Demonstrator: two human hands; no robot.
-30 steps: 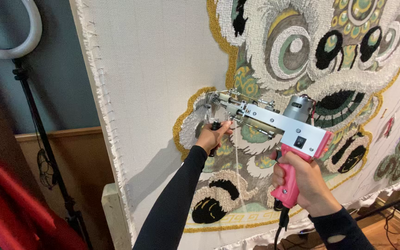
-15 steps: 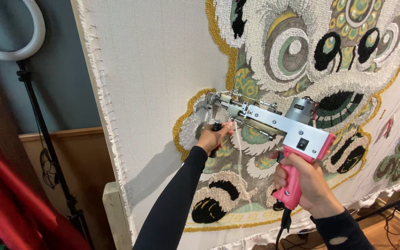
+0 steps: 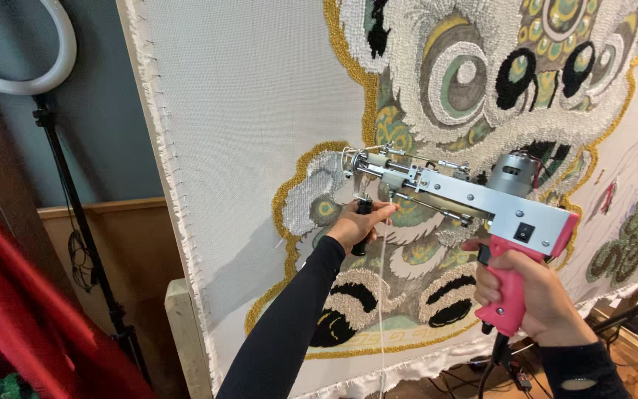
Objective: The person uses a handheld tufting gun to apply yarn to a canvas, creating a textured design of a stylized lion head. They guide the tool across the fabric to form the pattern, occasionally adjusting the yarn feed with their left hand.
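One tufting gun [image 3: 467, 193] (pink-handled) slants up-left, its tip at one stretched cloth [image 3: 260, 111]. The right hand [image 3: 529, 295] grips the pink handle; the left hand [image 3: 356, 225] clasps the black front grip.

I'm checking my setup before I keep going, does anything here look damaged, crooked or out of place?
Nothing stands out. The left hand grips the front handle and the right hand the pink grip of the tufting gun, its tip at the cloth. White yarn hangs straight down. The cloth's left edge is frayed.

A white ring light [image 3: 27, 66] on a black stand [image 3: 83, 222] is seen well left of the hands, beside red cloth [image 3: 16, 310], possibly a curtain.
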